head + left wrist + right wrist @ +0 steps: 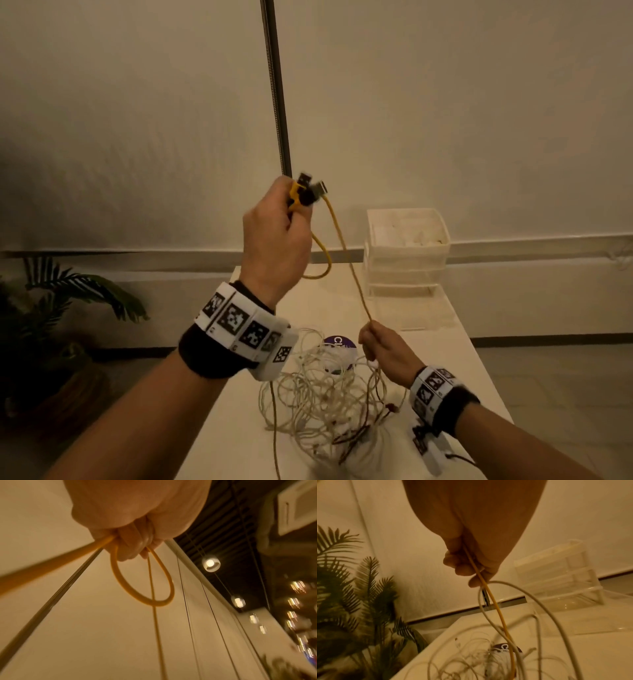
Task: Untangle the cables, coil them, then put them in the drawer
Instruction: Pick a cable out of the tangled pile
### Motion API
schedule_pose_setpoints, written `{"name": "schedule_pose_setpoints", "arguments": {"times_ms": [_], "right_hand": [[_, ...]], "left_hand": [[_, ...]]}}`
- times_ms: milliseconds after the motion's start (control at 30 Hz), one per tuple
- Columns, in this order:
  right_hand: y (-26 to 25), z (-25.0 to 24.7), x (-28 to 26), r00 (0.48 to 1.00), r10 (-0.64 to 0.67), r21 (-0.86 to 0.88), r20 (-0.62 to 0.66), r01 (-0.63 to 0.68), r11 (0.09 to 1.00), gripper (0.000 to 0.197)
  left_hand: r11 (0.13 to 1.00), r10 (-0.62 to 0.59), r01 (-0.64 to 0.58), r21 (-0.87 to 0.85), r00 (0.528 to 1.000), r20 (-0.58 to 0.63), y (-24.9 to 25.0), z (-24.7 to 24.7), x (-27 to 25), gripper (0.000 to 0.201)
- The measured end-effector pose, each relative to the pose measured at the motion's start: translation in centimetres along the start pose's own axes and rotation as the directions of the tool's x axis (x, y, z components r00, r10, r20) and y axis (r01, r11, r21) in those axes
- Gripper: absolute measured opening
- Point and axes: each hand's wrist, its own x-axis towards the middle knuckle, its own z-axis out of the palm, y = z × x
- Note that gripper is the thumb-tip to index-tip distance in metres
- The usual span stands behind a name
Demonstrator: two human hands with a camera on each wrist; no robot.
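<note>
My left hand (279, 233) is raised high and grips a yellow cable (344, 246) near its two dark plugs (310, 188), with a small loop (142, 588) hanging under the fist. The yellow cable runs taut down to my right hand (383, 349), which pinches it just above the table (239, 377). Below that hand lies a tangle of white cables (322, 394) with a few dark red strands. The yellow cable (489, 595) passes out of my right fingers (462, 570) into that tangle.
A clear plastic drawer unit (406, 253) stands at the table's far end, its lowest drawer (411, 308) pulled open. A purple round object (339, 344) lies under the cables. A potted palm (51, 325) stands left of the table; a metal pole (277, 89) rises behind.
</note>
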Motion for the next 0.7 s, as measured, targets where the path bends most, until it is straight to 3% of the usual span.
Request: {"name": "schedule_pose_setpoints", "arguments": {"times_ms": [33, 133, 200, 300, 367, 467, 533, 600, 700], "right_hand": [[0.0, -0.3, 0.3, 1.000, 0.022, 0.023, -0.010, -0.021, 1.000, 0.024], [-1.4, -2.1, 1.1, 0.998, 0.036, 0.061, -0.057, -0.032, 0.998, 0.024], [-2.6, -3.6, 1.6, 0.997, 0.018, 0.053, -0.075, -0.014, 0.998, 0.025], [-5.2, -5.5, 1.8, 1.000, -0.014, -0.023, -0.022, 0.014, 1.000, 0.023], [-7.9, -6.3, 1.6, 0.994, -0.082, -0.058, 0.069, 0.086, 0.995, 0.018], [-11.8, -7.5, 1.1, 0.977, -0.183, 0.098, 0.110, 0.172, 0.980, 0.009], [-13.4, -8.5, 0.8, 0.975, -0.206, 0.196, 0.087, 0.186, 0.963, 0.020], [-13.6, -9.0, 0.9, 0.974, -0.217, 0.226, 0.060, 0.199, 0.954, 0.024], [-10.8, -7.9, 0.4, 0.989, -0.144, 0.233, 0.032, 0.133, 0.963, 0.025]], "left_hand": [[0.999, -0.023, 0.021, 0.043, 0.998, 0.062, -0.3, 0.0, -0.4, 0.009], [0.962, -0.136, 0.089, 0.259, 0.976, 0.170, -1.2, 0.2, -2.0, 0.053], [0.958, -0.079, 0.014, 0.285, 0.973, 0.217, -1.1, 0.2, -3.0, 0.061], [0.977, 0.034, -0.123, 0.173, 0.896, 0.443, 0.3, 1.0, -4.2, 0.058], [0.990, -0.026, -0.050, 0.129, 0.846, 0.533, 0.4, 2.4, -4.1, 0.047], [0.984, -0.143, 0.047, 0.174, 0.793, 0.593, -0.5, 4.2, -3.8, 0.020], [0.972, -0.181, 0.060, 0.225, 0.801, 0.570, -1.0, 4.8, -3.8, 0.017], [0.971, -0.172, 0.056, 0.233, 0.840, 0.515, -0.7, 4.8, -3.3, 0.017], [0.974, -0.137, 0.080, 0.214, 0.954, 0.267, -0.5, 3.7, -1.1, 0.021]]}}
